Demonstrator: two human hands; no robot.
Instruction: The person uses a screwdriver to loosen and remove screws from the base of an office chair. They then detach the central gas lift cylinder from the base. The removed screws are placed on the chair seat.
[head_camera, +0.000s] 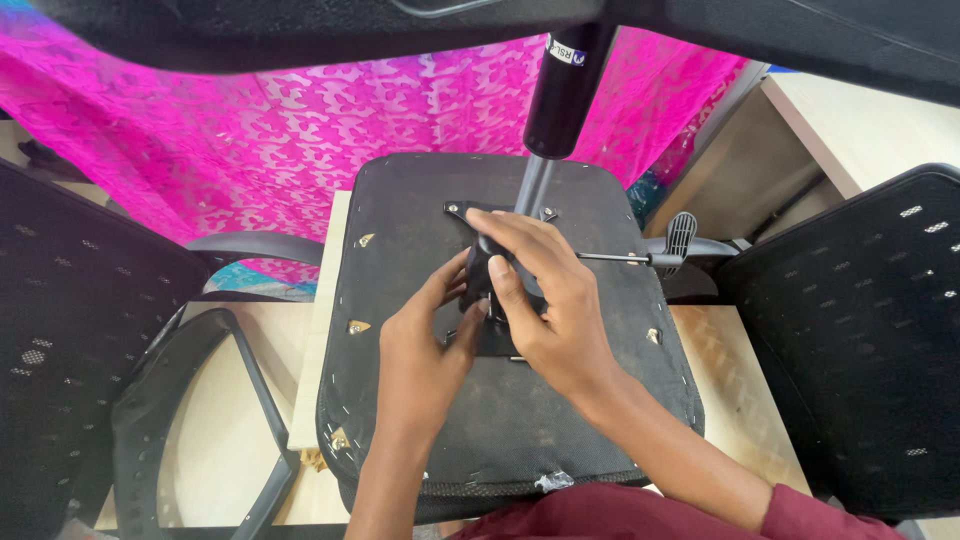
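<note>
An upturned black office chair seat (420, 400) lies in front of me, its underside facing up. At its middle sits a black metal mechanism plate (497, 338) with a grey gas-lift column (560, 100) rising from it. My left hand (425, 345) touches the plate's left side with fingers curled against it. My right hand (540, 295) lies over the top of the plate, fingers wrapped on it near the column's base. A thin lever rod with a grey paddle handle (680, 240) sticks out to the right.
A black mesh chair back (850, 330) stands at the right, another mesh panel (70, 350) at the left. A black armrest loop (200, 400) lies on the wooden surface (740, 380). A pink patterned cloth (300, 130) hangs behind.
</note>
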